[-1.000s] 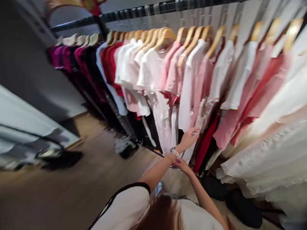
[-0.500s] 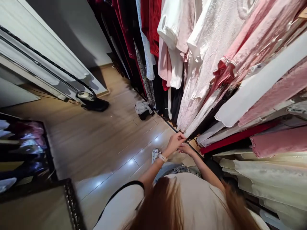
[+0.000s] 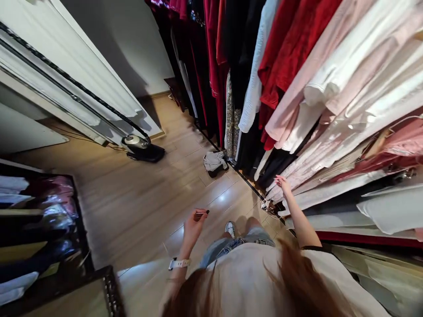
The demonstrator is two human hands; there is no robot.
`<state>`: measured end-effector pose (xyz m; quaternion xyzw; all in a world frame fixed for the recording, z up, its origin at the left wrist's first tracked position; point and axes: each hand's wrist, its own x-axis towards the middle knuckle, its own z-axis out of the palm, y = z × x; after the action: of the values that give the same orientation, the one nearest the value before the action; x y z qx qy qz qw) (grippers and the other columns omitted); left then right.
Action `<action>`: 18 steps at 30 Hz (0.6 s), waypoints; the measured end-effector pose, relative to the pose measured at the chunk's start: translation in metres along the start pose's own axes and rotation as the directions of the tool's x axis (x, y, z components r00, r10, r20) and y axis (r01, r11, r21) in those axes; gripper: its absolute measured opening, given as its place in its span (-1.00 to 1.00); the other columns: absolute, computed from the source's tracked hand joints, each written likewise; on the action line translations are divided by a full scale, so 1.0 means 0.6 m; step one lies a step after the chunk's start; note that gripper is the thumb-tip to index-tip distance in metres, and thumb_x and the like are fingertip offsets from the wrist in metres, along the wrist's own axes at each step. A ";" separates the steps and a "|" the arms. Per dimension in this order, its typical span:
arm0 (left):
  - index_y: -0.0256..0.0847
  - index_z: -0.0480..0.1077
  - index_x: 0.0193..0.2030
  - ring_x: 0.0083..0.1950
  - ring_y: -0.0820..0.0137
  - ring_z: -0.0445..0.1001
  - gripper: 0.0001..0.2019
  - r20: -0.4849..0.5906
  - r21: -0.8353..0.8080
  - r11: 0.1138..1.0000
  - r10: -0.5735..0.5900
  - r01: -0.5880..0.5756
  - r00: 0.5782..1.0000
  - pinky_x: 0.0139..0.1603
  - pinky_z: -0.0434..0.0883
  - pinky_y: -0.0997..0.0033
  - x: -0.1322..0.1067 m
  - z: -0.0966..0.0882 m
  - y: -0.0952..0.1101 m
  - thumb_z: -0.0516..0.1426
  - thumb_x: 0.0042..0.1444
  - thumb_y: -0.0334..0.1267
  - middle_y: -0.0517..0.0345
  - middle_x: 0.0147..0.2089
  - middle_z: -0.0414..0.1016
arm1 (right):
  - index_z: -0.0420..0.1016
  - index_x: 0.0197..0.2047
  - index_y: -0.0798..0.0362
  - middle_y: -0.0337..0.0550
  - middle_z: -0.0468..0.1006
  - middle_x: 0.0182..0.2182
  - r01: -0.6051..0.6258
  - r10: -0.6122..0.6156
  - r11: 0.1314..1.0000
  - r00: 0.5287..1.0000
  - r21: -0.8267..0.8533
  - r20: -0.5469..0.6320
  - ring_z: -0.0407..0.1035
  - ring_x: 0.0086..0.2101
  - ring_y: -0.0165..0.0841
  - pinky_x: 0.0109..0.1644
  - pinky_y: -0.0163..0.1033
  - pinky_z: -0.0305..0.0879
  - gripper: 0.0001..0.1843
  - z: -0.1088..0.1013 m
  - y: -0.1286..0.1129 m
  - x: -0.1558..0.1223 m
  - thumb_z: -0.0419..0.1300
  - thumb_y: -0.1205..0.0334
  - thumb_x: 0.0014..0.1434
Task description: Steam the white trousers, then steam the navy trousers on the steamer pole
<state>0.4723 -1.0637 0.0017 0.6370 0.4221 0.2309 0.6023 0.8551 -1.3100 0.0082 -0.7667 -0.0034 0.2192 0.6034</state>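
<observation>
My left hand (image 3: 194,225), with a white-strapped watch (image 3: 180,263) on its wrist, is raised over the wooden floor, away from the clothes. Its fingers are curled together, and a small dark spot shows at the fingertips; I cannot make out what it is. On the other side, my right hand (image 3: 283,184) reaches to the lower part of the pale pink lace dress (image 3: 306,171). Its fingers are stretched out and apart, holding nothing I can see; whether they touch the fabric I cannot tell.
Dresses and tops hang along the right, among them a red garment (image 3: 299,57) and a light blue sleeve (image 3: 254,97). A grey and black bundle (image 3: 214,163) lies on the floor. A garment steamer or vacuum base (image 3: 145,149) stands by the white curtain (image 3: 89,79).
My hands were together at the hem of the pink dress and are now apart. The left has moved left and down, the right slightly right and up. The view has turned left.
</observation>
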 end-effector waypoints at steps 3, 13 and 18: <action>-0.21 0.43 -0.27 -0.23 0.26 0.59 -0.42 0.009 0.016 0.999 0.045 -0.045 0.999 -0.06 0.53 0.18 0.078 -0.054 0.027 0.32 -0.14 0.30 -0.02 -0.19 0.58 | 0.47 -0.02 0.01 0.10 0.61 0.00 0.039 -0.039 0.999 0.999 -0.010 0.005 0.54 -0.22 -0.37 -0.08 -0.22 0.43 -0.71 0.052 -0.055 0.062 0.05 0.24 0.23; -0.23 0.46 -0.23 -0.20 0.30 0.59 -0.62 0.194 0.030 0.985 0.161 -0.170 0.968 -0.10 0.50 0.28 0.349 -0.093 0.108 0.22 0.07 0.08 -0.01 -0.16 0.59 | 0.59 -0.36 0.11 -0.05 0.67 -0.36 0.238 -0.193 0.961 0.942 -0.140 0.276 0.53 -0.34 -0.32 -0.07 -0.10 0.48 -0.87 0.314 -0.229 0.236 0.27 0.23 0.03; -0.25 0.46 -0.22 -0.21 0.26 0.59 -0.56 0.166 0.007 0.997 0.078 -0.080 0.983 -0.10 0.51 0.24 0.471 -0.133 0.137 0.25 -0.02 0.12 -0.04 -0.18 0.60 | 0.64 -0.22 0.08 -0.10 0.68 -0.23 0.403 -0.354 0.914 0.857 -0.057 0.375 0.54 -0.23 -0.32 -0.04 -0.15 0.48 -0.74 0.526 -0.318 0.285 0.21 0.21 0.04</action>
<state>0.5813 -0.7808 0.0339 0.6745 0.3466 0.1982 0.6210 0.9517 -0.9206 0.0727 -0.7369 -0.2784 0.2308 0.5712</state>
